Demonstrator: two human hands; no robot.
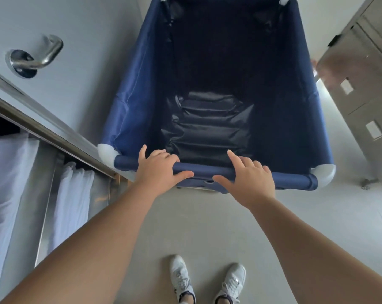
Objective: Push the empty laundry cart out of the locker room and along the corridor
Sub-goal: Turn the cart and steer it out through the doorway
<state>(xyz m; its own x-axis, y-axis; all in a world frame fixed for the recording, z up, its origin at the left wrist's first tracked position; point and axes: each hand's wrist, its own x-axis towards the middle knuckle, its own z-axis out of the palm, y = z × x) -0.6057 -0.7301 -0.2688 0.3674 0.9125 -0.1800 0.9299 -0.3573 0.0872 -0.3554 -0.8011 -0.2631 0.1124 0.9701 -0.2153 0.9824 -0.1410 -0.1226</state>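
2 hands meet the near rail (204, 171) of the laundry cart (141, 102), which stands directly ahead of us, its long axis running straight away from our feet. Our left hand (158, 170) wraps the rail, thumb under and fingers curled over. Our right hand (249, 177) only rests on it, fingers spread and index lifted, not yet clenched. Both sit near the rail's middle, about equally close to us. We see nothing in the dark liner. A door with a lever handle (35, 57) lies close on the left and metal lockers (361, 88) on the right, so we judge the push must go straight forward between them.
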